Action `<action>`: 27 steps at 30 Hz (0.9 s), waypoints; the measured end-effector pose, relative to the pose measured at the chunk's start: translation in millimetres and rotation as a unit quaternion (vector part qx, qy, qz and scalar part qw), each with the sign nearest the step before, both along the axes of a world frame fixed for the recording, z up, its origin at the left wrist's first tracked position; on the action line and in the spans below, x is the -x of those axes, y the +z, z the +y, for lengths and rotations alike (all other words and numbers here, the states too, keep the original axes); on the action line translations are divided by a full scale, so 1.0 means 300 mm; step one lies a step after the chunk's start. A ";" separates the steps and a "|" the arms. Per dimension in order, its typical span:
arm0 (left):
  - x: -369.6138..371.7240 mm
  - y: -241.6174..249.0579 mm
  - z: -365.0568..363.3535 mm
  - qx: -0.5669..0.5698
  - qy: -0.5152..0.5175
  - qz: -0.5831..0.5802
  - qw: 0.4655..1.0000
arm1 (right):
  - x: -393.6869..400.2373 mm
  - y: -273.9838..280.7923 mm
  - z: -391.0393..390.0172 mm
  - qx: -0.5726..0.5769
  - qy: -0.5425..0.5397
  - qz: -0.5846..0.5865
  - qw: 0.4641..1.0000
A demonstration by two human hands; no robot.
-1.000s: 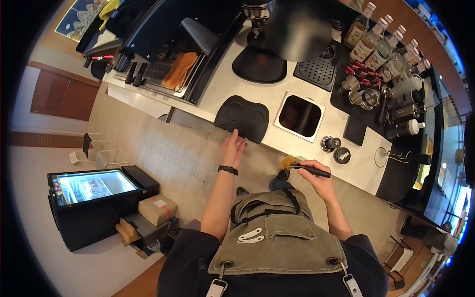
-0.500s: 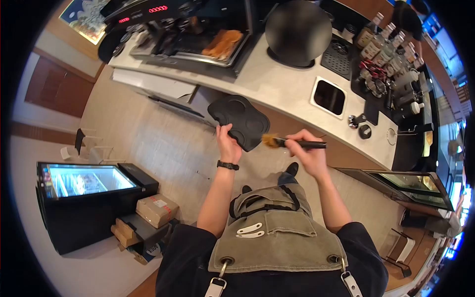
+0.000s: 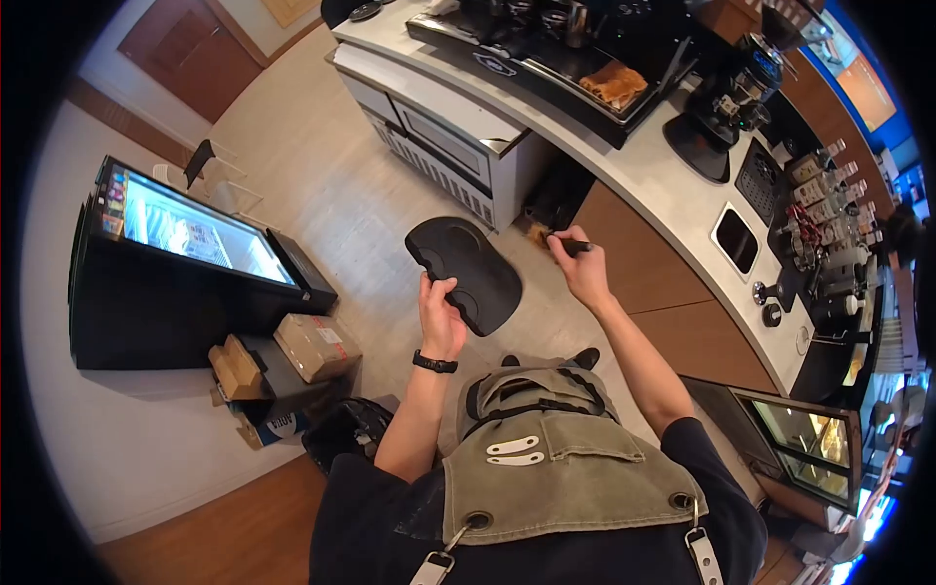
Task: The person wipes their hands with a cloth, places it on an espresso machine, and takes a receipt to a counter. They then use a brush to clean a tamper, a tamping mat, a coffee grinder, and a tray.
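A black tamping mat [image 3: 466, 273] with rounded recesses hangs in the air ahead of me. My left hand [image 3: 442, 322] grips its near left edge, thumb on top. On the right, my right hand [image 3: 582, 270] is closed round the dark handle of a brush [image 3: 579, 247]. The brush's tan bristles point left and are apart from the mat, a short way off its right side. Part of the handle is hidden by my fingers.
The counter [image 3: 643, 166] curves along the right, with an orange-brown cloth [image 3: 613, 86] on the coffee machine's tray and a grinder [image 3: 738, 93] beyond it. At left stand a lit display fridge [image 3: 200, 239] and a cardboard box [image 3: 318, 346]. A glass-fronted cabinet [image 3: 804, 444] is near my right.
The view has turned left, showing more of the floor and under-counter unit. The brush has moved away from the mat's edge. The mat has tilted slightly; both hands keep their holds.
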State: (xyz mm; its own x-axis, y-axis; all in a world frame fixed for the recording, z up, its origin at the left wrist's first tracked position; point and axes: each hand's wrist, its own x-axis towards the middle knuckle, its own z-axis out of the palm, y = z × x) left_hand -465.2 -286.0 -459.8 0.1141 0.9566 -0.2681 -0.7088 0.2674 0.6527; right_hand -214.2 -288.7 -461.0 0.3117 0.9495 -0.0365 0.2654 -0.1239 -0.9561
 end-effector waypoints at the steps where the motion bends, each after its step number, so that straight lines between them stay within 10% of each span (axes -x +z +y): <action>1: 0.026 0.004 -0.002 -0.004 0.003 -0.002 1.000 | 0.046 -0.018 -0.022 -0.145 0.054 0.019 0.988; 5: 0.102 0.012 -0.019 -0.007 -0.023 0.001 1.000 | 0.093 0.070 -0.078 -0.325 0.370 -0.156 0.856; 8: 0.129 0.029 -0.030 -0.015 -0.059 -0.008 0.998 | 0.059 0.043 -0.019 -0.090 0.097 -0.095 0.987; 11: 0.132 0.060 -0.052 0.012 -0.064 0.025 0.998 | 0.139 0.151 -0.092 -0.250 0.436 -0.227 0.834; 12: 0.128 0.060 -0.044 0.000 -0.072 0.016 0.997 | 0.132 0.140 -0.089 -0.080 0.449 -0.022 0.890; 13: 0.130 0.056 -0.050 -0.007 -0.084 0.009 0.996 | 0.125 0.130 -0.085 0.071 0.373 0.194 0.905; 14: 0.133 0.052 -0.058 -0.015 -0.095 0.001 0.995 | 0.104 0.128 -0.012 -0.180 0.307 -0.089 0.930; 16: 0.142 0.073 -0.056 -0.009 -0.137 -0.011 0.990 | 0.108 0.215 0.034 -0.154 0.161 -0.155 0.963; 20: 0.167 0.091 -0.054 0.001 -0.196 -0.027 0.980 | 0.180 0.330 -0.047 -0.354 0.549 -0.286 0.701; 24: 0.210 0.076 -0.067 0.017 -0.225 -0.036 0.974 | 0.059 0.280 0.117 -0.144 0.185 -0.167 0.958; 25: 0.228 0.028 -0.048 -0.008 -0.239 -0.046 0.970 | 0.107 0.308 0.082 -0.362 0.274 -0.200 0.868; 27: 0.261 -0.062 -0.043 -0.034 -0.267 -0.056 0.962 | 0.139 0.406 0.010 -0.331 0.501 -0.165 0.782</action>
State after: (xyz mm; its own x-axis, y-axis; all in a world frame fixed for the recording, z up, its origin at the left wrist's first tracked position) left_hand -543.4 -299.1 -478.3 0.6180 0.7687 -0.1650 -0.5487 0.5720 0.6096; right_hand -255.9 -285.6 -339.1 -0.7126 0.5000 0.4922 0.1574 0.7976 -0.5823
